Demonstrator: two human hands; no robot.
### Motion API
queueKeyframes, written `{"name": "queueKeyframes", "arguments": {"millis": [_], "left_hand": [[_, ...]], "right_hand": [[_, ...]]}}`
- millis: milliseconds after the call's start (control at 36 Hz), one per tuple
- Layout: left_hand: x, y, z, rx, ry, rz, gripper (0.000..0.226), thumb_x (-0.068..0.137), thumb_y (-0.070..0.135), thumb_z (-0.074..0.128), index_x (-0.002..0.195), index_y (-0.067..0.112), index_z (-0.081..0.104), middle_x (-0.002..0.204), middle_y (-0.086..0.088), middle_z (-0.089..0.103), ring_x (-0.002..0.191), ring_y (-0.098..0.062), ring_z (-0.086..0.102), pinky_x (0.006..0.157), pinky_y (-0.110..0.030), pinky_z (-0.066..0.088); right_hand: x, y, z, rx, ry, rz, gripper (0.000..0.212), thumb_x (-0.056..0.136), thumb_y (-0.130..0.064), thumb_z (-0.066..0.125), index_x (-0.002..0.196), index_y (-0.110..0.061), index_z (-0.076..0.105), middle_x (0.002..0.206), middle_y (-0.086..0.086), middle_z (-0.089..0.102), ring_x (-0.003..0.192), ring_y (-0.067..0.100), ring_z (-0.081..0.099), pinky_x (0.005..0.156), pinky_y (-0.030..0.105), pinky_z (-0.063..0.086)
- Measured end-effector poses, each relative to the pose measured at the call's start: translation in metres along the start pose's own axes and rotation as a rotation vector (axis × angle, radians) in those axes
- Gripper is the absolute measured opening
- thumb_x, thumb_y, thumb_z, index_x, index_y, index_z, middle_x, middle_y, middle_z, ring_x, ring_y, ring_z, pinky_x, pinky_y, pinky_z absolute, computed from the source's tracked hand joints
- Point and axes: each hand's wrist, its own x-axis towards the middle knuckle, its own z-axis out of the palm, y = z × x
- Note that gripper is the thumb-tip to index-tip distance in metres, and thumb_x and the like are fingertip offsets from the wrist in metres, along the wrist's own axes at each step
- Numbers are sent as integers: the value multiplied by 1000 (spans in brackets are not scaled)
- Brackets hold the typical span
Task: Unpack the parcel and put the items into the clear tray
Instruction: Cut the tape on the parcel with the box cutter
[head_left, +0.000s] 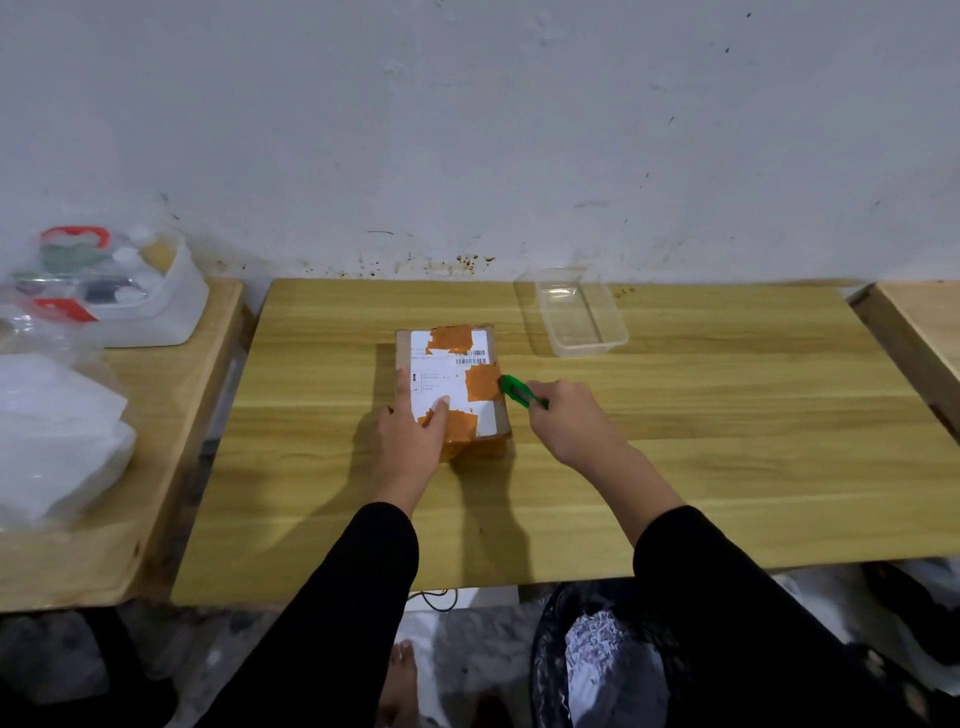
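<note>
A brown cardboard parcel with a white label and orange tape patches lies in the middle of the wooden table. My left hand rests flat on its near left part, fingers straight. My right hand grips a green utility knife, and the knife's tip touches the parcel's right edge. An empty clear tray stands behind and to the right of the parcel, near the wall.
A second table on the left holds a white bin of small items and white plastic bags. Another table edge shows at far right. A black-lined waste bin stands under the table's front edge.
</note>
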Motion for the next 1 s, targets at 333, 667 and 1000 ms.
{"name": "queueKeyframes", "arguments": {"millis": [333,667,1000], "left_hand": [[2,-2,-9,30,12,-24,68,92,54,39,147,38,3,133,-19,44,119,-35,45,87,-43,44],[3,12,-28,274,66,118,65,91,48,45,145,18,23,136,-16,35,125,-31,32,96,-37,36],[80,45,-28,617,-184,499,66,96,46,37,148,12,17,157,-10,14,145,-25,8,118,-40,13]], "right_hand": [[-19,12,17,245,10,30,37,90,-6,38,118,-11,61,65,3,48,55,18,42,48,26,33],[-24,30,16,552,180,109,39,95,-11,42,133,-16,48,56,-3,50,49,12,39,44,26,31],[34,12,16,524,195,120,38,96,-13,43,133,-20,49,59,0,50,53,17,42,50,31,34]]}}
